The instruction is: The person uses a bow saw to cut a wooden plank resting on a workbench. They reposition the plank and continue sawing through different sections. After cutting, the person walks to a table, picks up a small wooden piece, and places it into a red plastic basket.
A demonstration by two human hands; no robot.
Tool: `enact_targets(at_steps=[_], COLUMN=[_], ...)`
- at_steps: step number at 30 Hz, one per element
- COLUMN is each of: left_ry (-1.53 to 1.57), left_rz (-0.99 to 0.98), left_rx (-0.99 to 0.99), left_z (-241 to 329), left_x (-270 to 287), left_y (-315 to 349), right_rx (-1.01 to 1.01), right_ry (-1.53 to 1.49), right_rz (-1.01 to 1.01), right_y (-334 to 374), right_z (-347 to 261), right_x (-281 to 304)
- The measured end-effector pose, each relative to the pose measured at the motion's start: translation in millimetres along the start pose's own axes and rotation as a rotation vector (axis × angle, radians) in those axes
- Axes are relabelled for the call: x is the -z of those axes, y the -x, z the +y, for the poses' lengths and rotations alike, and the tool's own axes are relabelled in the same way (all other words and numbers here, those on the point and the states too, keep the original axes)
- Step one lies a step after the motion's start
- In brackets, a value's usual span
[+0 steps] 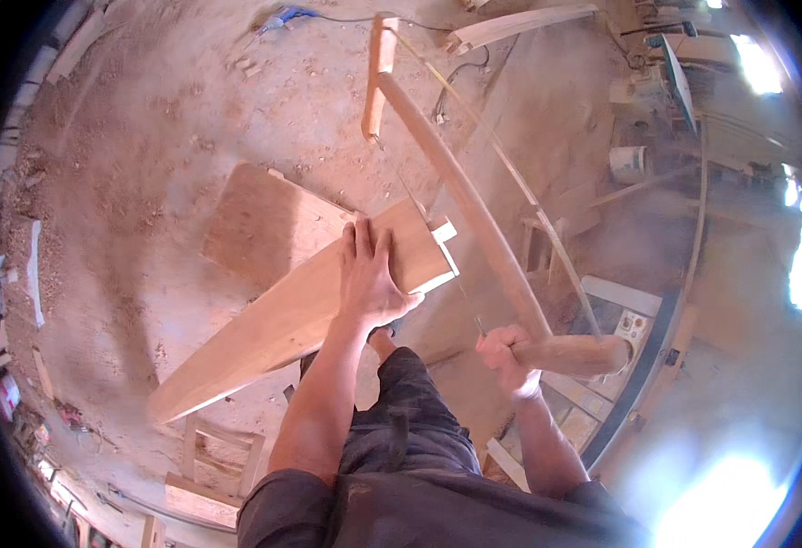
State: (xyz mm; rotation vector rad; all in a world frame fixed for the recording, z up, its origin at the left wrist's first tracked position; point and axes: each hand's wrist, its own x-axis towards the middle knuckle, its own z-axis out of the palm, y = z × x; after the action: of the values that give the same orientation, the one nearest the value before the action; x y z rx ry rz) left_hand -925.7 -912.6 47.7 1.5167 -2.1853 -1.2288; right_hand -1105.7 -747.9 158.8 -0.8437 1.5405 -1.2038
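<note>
My left hand (370, 279) bears down on a long, tapered wooden board (273, 324), its fingers spread over the top face and its thumb at the near edge. At the board's squared right end a small pale tab (444, 230) sticks out. In my right hand (510, 361) is the lower end of a wooden frame saw (463, 196), with the fist closed around it beside the thick end bar. The saw's thin blade runs across the board's right end. How deep it sits in the wood I cannot tell.
A wooden stool-like slab (255, 224) stands beside the board. On the dusty floor are wood chips, a blue corded power tool (284, 15) and a curved timber (524, 26). A white bucket (629, 163) and a machine-like panel (615, 320) are at the right. A small wooden frame (223, 447) lies at lower left.
</note>
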Motion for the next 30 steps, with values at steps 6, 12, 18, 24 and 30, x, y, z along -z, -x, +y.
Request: enact_targets(at_steps=[6,12,18,24,30], left_ry=[-0.098,-0.126,-0.098,-0.092,-0.116], left_rz=[0.211,0.436,0.525,0.525,0.402], left_rx=[-0.058,-0.098,-0.215,-0.223,-0.048], left_z=[14.9,15.3,-0.6,-6.3,-10.6], left_x=[-51.9,-122.1,-130.0,-124.1,-68.6], left_y=[23.6,26.6,27.1,21.6,-10.2], right_rx=[-0.117,-0.029,-0.141,-0.223,-0.190], right_ry=[0.346,0.520,0.249,0.048,0.152], right_rz=[0.063,-0.047,-0.034,-0.115,-0.060], right_y=[32.0,36.6,34.2,24.1,-15.5], right_z=[6.0,29.1,12.8,14.5,-1.7], right_x=[5.7,40.8,35.1,33.7,0.6])
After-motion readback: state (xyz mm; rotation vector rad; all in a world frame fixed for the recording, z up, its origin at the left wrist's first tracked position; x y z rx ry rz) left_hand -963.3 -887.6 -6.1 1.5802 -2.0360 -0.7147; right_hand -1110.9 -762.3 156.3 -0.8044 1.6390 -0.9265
